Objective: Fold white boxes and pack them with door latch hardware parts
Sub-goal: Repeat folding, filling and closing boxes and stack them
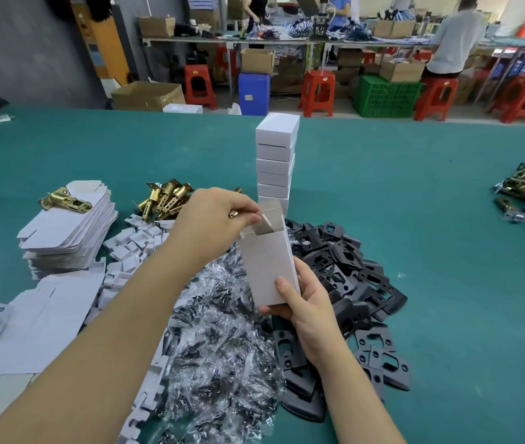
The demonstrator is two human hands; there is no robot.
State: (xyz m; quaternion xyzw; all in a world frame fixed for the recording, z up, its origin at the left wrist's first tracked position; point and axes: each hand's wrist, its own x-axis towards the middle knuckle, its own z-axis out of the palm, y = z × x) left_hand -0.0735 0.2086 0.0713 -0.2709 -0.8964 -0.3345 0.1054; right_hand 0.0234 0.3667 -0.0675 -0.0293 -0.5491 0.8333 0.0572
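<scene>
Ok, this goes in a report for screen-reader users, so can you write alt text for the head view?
A person's right hand grips an upright white box while the left hand pinches its open top flap, above a green table. Around it lie flat box blanks, brass latches, bagged screws, black plates and a stack of closed boxes.

We hold an upright white box (269,261) over the green table (431,251): our right hand (303,302) grips its base while our left hand (213,219) pinches a flap at its open top. Finished boxes (276,155) stack behind, toward the far edge; black plates (351,283) and bagged screws (219,331) lie beneath.
</scene>
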